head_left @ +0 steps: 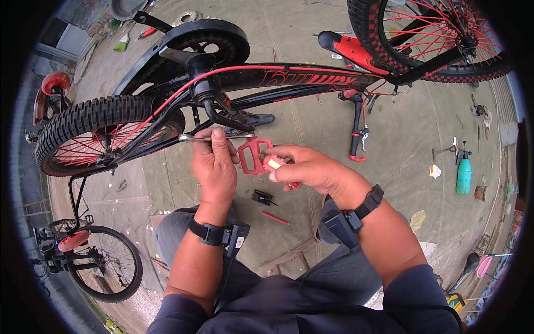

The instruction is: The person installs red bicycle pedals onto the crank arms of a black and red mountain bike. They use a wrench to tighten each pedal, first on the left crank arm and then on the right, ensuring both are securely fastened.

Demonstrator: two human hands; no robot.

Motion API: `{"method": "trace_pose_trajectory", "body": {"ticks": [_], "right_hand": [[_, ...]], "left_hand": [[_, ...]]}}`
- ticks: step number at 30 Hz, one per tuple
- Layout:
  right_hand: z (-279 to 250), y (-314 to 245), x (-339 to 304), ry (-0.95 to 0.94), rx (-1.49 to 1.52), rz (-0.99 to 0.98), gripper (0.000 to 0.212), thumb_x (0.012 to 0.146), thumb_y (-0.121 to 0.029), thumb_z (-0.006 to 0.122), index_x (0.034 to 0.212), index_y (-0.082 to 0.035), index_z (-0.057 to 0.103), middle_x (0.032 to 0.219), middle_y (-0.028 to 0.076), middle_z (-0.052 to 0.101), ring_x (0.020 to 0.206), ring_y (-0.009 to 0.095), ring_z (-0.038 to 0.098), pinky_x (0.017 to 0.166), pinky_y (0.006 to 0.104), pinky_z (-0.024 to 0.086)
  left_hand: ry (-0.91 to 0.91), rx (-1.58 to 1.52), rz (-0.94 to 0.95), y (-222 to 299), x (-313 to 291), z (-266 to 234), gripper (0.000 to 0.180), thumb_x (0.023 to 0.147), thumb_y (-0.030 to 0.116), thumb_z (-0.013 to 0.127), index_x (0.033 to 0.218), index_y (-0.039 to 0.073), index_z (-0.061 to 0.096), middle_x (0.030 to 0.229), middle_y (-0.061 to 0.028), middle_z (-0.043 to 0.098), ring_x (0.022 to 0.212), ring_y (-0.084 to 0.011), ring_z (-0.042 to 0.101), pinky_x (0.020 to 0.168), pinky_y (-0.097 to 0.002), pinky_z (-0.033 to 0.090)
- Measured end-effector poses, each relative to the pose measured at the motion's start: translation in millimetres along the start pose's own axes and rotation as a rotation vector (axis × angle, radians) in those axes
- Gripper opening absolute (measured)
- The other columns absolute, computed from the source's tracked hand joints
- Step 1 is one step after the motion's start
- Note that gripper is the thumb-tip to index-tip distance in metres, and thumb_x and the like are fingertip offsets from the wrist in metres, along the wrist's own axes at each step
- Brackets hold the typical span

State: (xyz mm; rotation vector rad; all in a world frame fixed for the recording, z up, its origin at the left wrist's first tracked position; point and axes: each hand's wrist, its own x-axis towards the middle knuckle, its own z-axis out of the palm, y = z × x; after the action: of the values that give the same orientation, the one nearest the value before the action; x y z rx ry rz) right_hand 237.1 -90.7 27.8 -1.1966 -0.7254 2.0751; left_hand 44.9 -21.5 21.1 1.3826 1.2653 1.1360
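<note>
A silver wrench (191,138) is pinched between the thumb and fingers of my left hand (214,168). Its far end meets the joint between the black crank arm (223,118) and a red pedal (243,160). My right hand (314,168) is closed round the pedal's outer side, thumb on top by a pale yellow reflector (275,163). The crank belongs to a black bicycle (311,79) with red lettering and a red cable, which stands upside down across the view. Part of the pedal is covered by my right fingers.
On the floor below my hands lie a small black part (262,197) and a red stick (275,217). Another bicycle wheel (137,261) stands at lower left. A teal spray bottle (463,177) is at right, and the handlebar (356,125) reaches down nearby.
</note>
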Motion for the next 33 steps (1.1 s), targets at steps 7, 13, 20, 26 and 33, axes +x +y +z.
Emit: {"method": "trace_pose_trajectory", "body": {"ticks": [7,13,20,26,33], "right_hand": [[-3,-3,3,-0.071,-0.034,-0.006,0.070,0.082,-0.025,0.073,0.142,0.002,0.049,0.119,0.008,0.059,0.094,0.015,0.059,0.075,0.0297,0.051],[4,-6,-2,0.026,-0.041,0.001,0.077,0.081,-0.025,0.074,0.147,0.001,0.045,0.125,0.011,0.057,0.096,0.017,0.059,0.075,0.0305,0.052],[6,-8,-2,0.041,-0.045,0.025,0.080,0.081,-0.025,0.074,0.149,0.001,0.042,0.126,0.011,0.058,0.100,0.017,0.059,0.078,0.0316,0.053],[3,-10,-5,0.013,-0.046,0.030,0.080,0.082,-0.025,0.072,0.150,0.002,0.041,0.124,0.010,0.058,0.103,0.017,0.058,0.079,0.0325,0.053],[2,-4,-2,0.003,-0.036,-0.001,0.080,0.082,-0.027,0.073,0.149,0.004,0.041,0.123,0.010,0.058,0.103,0.017,0.057,0.078,0.0317,0.052]], "left_hand": [[-0.129,0.479,0.464,3,-3,7,0.020,0.097,0.022,0.070,0.097,0.005,0.060,0.076,-0.0098,0.068,0.062,-0.0195,0.065,0.056,-0.0315,0.050],[-0.084,0.007,-0.071,-3,-6,1,0.025,0.104,0.027,0.059,0.101,0.002,0.057,0.072,-0.0056,0.063,0.060,-0.0088,0.058,0.052,-0.0271,0.046],[0.073,-0.723,-0.841,-22,13,-16,0.025,0.107,0.034,0.047,0.099,0.011,0.052,0.074,-0.0003,0.054,0.061,-0.0125,0.049,0.053,-0.0257,0.038],[0.186,-0.609,-0.695,-20,15,-23,0.027,0.107,0.035,0.048,0.101,0.009,0.052,0.073,-0.0020,0.056,0.056,-0.0133,0.053,0.049,-0.0269,0.039],[0.029,-0.152,-0.176,-1,1,-6,0.026,0.107,0.033,0.052,0.103,0.007,0.053,0.072,-0.0016,0.059,0.055,-0.0079,0.054,0.048,-0.0203,0.039]]}}
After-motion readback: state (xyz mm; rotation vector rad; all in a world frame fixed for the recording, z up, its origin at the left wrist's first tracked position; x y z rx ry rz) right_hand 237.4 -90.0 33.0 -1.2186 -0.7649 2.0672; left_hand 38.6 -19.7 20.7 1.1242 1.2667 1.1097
